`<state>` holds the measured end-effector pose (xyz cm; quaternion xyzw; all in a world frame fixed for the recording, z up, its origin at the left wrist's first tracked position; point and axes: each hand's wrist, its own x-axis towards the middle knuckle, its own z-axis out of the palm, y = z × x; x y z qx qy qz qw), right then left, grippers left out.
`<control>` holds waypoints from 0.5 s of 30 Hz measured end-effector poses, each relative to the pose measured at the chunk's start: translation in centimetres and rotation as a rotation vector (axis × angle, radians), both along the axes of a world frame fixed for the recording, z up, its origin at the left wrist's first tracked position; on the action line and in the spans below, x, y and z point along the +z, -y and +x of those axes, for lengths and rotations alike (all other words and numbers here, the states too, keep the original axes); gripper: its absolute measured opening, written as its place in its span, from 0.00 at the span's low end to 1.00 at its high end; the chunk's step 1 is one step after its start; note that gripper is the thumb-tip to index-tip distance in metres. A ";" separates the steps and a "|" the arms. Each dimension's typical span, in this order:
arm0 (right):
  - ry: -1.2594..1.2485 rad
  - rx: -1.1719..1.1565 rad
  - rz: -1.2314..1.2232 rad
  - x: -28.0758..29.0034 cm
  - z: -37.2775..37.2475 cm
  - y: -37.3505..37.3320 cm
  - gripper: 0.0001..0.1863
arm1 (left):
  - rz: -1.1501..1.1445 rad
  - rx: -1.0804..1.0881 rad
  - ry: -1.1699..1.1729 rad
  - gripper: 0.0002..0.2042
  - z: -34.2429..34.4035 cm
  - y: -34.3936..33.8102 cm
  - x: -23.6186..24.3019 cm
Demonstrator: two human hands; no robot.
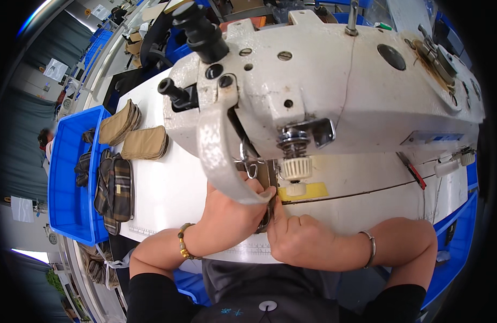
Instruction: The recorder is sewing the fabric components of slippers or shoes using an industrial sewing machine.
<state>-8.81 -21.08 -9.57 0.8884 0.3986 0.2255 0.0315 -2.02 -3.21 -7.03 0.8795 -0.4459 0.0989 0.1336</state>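
Note:
A white sewing machine (pixel 313 75) fills the upper middle. Beneath its needle area lies a dark olive-brown fabric piece with a zipper (pixel 267 172). My left hand (pixel 227 215) is on the piece's left side, thumb and fingers pressed onto it, partly hidden behind the machine's curved white guard (pixel 216 156). My right hand (pixel 302 242) sits low at its right, index finger extended against the piece's edge and the other fingers curled. A yellow plate (pixel 313 190) with a dark cord or strip along its lower edge lies right of the zipper.
Left on the white worktable (pixel 151 204) are stacked tan pieces (pixel 143 142) and plaid bundles (pixel 112 196) beside a blue bin (pixel 70 177). A red tool (pixel 415 172) lies right. Another blue bin (pixel 447 269) stands lower right. A person (pixel 46 145) is in the far-left background.

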 end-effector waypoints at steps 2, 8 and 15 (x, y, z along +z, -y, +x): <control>0.002 0.012 0.022 0.0 0.0 0.1 0.12 | -0.009 -0.005 -0.014 0.09 0.1 0.1 0.0; -0.004 0.018 0.034 0.1 0.1 0.1 0.15 | -0.070 -0.036 -0.049 0.03 0.6 0.6 0.6; 0.014 0.024 0.030 -0.4 0.4 0.0 0.15 | -0.015 -0.074 -0.099 0.08 1.4 -0.3 -0.3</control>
